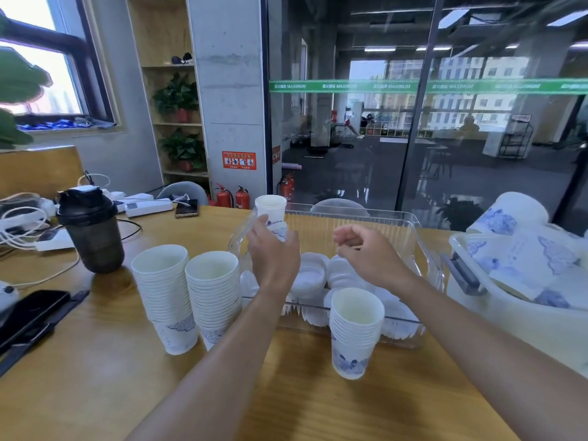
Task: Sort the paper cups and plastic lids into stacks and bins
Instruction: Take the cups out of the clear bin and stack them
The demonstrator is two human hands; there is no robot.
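My left hand (273, 249) grips a white paper cup (271, 209) with blue print, held upright above the left end of the clear plastic bin (420, 230). White plastic lids (310, 275) lie inside that bin. My right hand (369, 253) hovers over the bin's middle with fingers curled; whether it pinches anything I cannot tell. Two tall stacks of cups stand left of the bin, one (165, 291) beside the other (214, 297). A shorter cup stack (354, 332) stands in front of the bin.
A white bin (477, 313) with loose blue-printed cups sits at the right. A dark shaker bottle (90, 230), cables, power strips and a phone (186, 209) crowd the table's left. A black phone (31, 310) lies near the left edge.
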